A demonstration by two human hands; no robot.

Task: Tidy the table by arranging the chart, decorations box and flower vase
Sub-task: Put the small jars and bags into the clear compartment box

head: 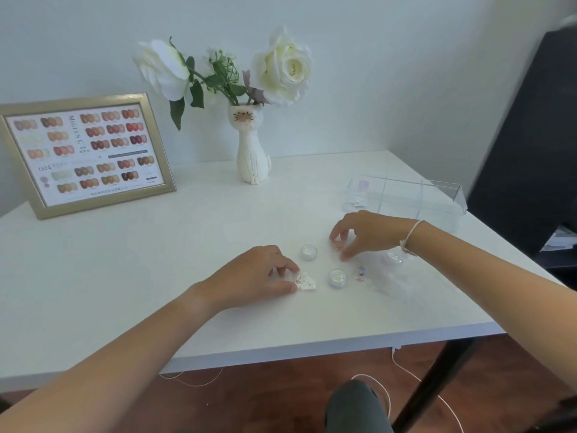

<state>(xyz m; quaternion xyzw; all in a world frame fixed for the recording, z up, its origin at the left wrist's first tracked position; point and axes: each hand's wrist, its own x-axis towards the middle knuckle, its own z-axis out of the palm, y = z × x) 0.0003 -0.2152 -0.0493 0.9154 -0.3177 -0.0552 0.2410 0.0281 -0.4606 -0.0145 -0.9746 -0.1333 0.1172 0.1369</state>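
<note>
A dark-clad knee (356, 404) pokes up nearest, under the white tabletop (156, 276), where the framed chart (87, 151) leans at the back left, the cat-shaped flower vase (251, 148) stands mid-back and the clear decorations box (406, 195) sits at the right. The left hand (259, 273) has its grip pinched on a small packet (304, 281). The right hand (365, 232) curls, fingertips down on a tiny pink piece (337, 245), between two glitter pots (309, 252).

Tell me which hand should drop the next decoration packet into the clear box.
Right. The right hand is already pinching at a small packet and lies nearest the clear box, which sits just behind it. The left hand is farther from it, busy with another packet.
</note>
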